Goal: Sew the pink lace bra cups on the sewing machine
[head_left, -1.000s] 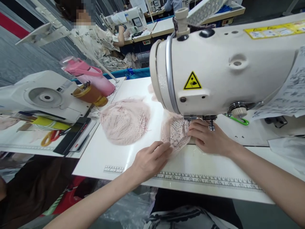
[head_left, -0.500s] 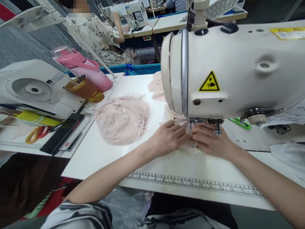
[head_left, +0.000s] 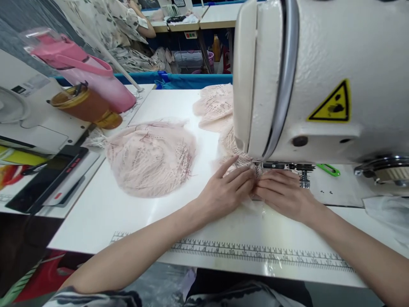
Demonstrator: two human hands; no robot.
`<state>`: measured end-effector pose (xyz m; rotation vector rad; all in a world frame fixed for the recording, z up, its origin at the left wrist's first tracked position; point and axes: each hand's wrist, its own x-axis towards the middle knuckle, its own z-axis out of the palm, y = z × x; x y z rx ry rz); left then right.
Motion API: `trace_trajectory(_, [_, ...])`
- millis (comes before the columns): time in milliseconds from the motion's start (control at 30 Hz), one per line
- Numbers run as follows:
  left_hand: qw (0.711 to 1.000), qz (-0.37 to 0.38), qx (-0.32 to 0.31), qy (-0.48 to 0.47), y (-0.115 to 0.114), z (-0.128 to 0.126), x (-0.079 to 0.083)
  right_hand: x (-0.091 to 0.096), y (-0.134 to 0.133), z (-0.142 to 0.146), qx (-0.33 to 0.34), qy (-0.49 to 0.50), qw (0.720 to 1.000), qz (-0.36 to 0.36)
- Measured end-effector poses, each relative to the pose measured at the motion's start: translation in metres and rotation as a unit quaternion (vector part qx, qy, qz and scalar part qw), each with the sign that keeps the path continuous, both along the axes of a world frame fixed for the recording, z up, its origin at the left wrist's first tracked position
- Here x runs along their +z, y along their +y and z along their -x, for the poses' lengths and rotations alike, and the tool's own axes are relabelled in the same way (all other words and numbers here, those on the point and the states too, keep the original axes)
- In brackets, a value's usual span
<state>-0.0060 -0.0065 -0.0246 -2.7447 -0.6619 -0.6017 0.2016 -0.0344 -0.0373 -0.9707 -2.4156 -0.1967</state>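
Pale pink lace fabric (head_left: 234, 143) runs under the head of a white sewing machine (head_left: 322, 59). My left hand (head_left: 225, 189) is closed on the lace just left of the presser foot, its index finger stretched out over the cloth. Close against it, my right hand (head_left: 284, 192) grips the near edge of the same lace, partly beneath the machine head. Fingertips of both hands almost meet, and the needle area is mostly hidden. A rounded pile of pink lace (head_left: 151, 160) lies to the left, and another lace piece (head_left: 214, 106) lies behind.
A printed ruler (head_left: 243, 251) runs along the table's front edge. At left are a pink bottle (head_left: 86, 70), a brown cup (head_left: 86, 104) and a black-and-white tool (head_left: 53, 177). Green snips (head_left: 329, 169) lie right of the needle. Another person (head_left: 111, 30) sits beyond.
The view has moved closer to the machine. My hands have drawn together at the lace, and my left index finger has stretched out from its curled pose.
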Motion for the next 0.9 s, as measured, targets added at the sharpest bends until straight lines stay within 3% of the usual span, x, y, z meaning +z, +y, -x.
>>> trace_trajectory(200, [0.994,0.094,-0.005,0.054,0.003,0.004,-0.01,-0.005,0.002,-0.003,0.026,-0.028,0.999,0.021])
trace_trajectory(633, [0.985,0.159,-0.037,0.063,0.017,0.014,-0.004,-0.009,0.001,0.006,0.028,-0.032,0.998,-0.04])
trace_trajectory(900, [0.985,0.156,-0.041,0.056,0.02,0.015,-0.004,-0.01,0.001,0.008,0.024,-0.028,0.998,-0.05])
